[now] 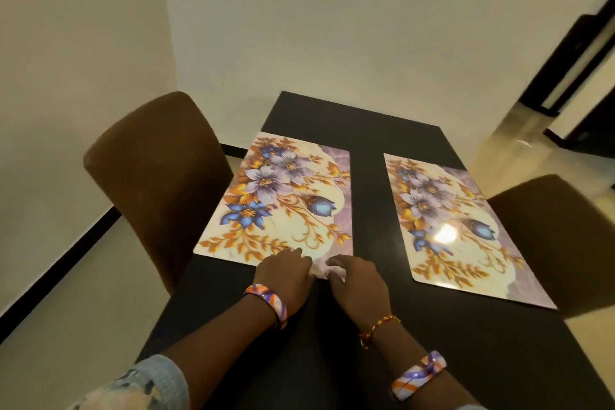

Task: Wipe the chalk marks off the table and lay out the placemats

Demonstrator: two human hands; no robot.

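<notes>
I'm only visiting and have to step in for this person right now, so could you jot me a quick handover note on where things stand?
Left hand and right hand: both rest at the near edge of the left placemat, fingers curled at its near right corner; whether they pinch it I cannot tell.
Right placemat lies flat on the dark table, apart from the left one.
Done: two placemats are down; no chalk marks show on the visible tabletop.
Left: probably just squaring up the left placemat. No wiping cloth or further placemats are in view.
</notes>
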